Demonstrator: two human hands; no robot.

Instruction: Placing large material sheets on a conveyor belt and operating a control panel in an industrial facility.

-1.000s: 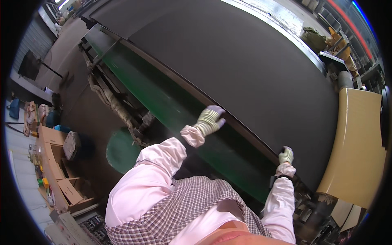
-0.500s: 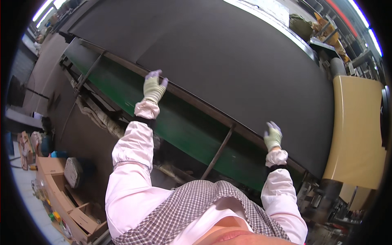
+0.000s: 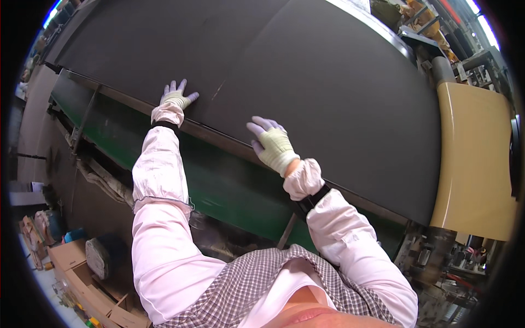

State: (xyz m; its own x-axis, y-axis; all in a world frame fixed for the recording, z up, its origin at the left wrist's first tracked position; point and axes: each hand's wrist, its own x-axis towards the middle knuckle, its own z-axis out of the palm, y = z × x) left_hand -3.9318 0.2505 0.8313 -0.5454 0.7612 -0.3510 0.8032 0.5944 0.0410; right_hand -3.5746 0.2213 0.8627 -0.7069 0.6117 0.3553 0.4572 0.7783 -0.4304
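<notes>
A wide dark grey sheet lies across the worktop in front of me, with a seam or fold line and a short pale streak near its middle. My left hand, in a pale knit glove with lilac fingertips, rests on the sheet near its front edge, fingers spread. Further right, my right hand, gloved alike, is over the front edge of the sheet with its fingers stretched out to the left. Neither hand holds anything; whether the right one touches the sheet I cannot tell.
Below the sheet's front edge runs a green sloping surface with metal struts. A roller with tan material stands at the right. Machine parts lie beyond it. An open cardboard box is on the floor at lower left.
My right hand has moved far left along the edge, toward my left hand. The left hand has shifted left and its fingers are now spread on the sheet. A pale streak now shows.
</notes>
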